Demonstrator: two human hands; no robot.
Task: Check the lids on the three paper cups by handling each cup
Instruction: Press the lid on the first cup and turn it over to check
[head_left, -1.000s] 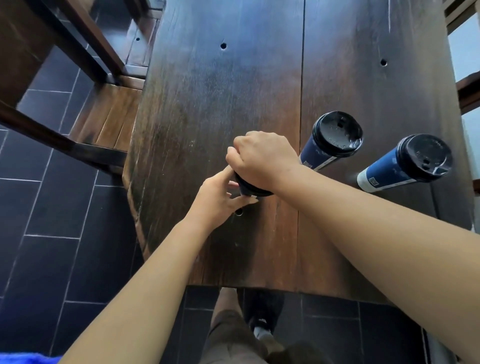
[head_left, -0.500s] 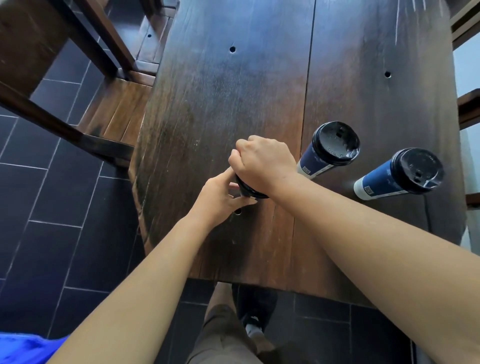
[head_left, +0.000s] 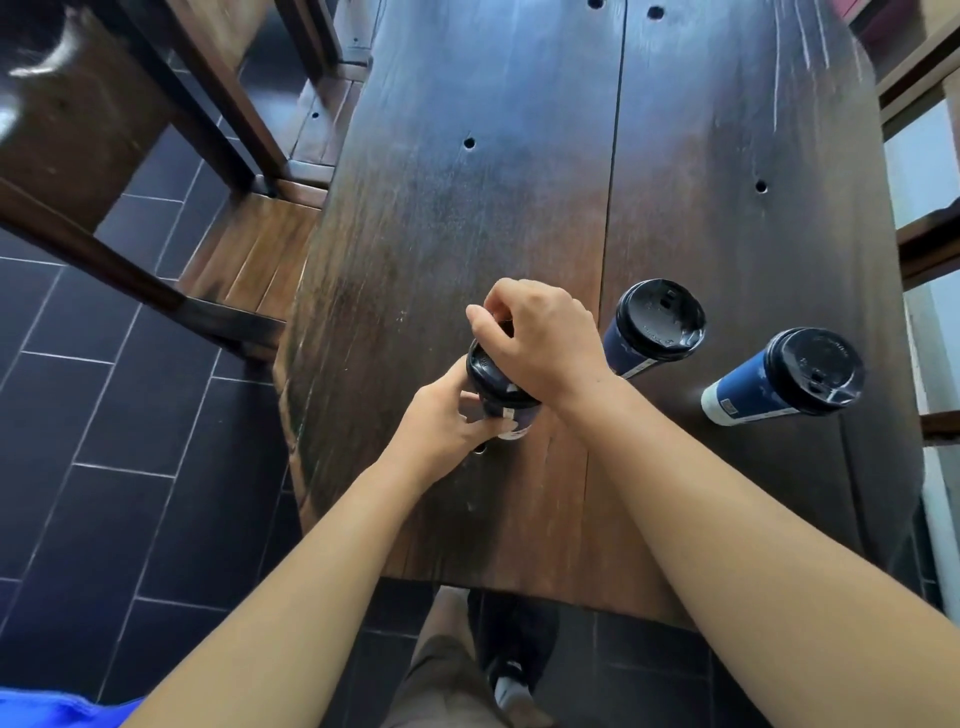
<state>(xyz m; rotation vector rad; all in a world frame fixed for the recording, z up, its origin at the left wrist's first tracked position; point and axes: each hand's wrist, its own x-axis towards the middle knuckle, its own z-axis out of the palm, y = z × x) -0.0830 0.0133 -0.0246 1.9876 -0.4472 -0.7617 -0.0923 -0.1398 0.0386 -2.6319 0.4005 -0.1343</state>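
Three dark blue paper cups with black lids stand on a dark wooden table (head_left: 519, 218). The nearest cup (head_left: 511, 421) is between my hands: my left hand (head_left: 441, 421) grips its side, and my right hand (head_left: 540, 338) lies over its black lid (head_left: 485, 371), fingers curled on the rim. Most of that cup is hidden by my hands. A second cup (head_left: 652, 327) stands just right of my right hand. The third cup (head_left: 784, 376) stands further right, near the table's right edge.
A wooden bench or chair (head_left: 249, 260) stands left of the table over dark floor tiles (head_left: 104, 415). More wooden furniture (head_left: 930, 244) shows at the right edge. My legs and a shoe (head_left: 506, 686) are below the table's near edge.
The lid now shows more from under my right hand, whose fingers have shifted toward its far rim. The view has tilted, so the table sits lower in frame. The other two cups stay put.
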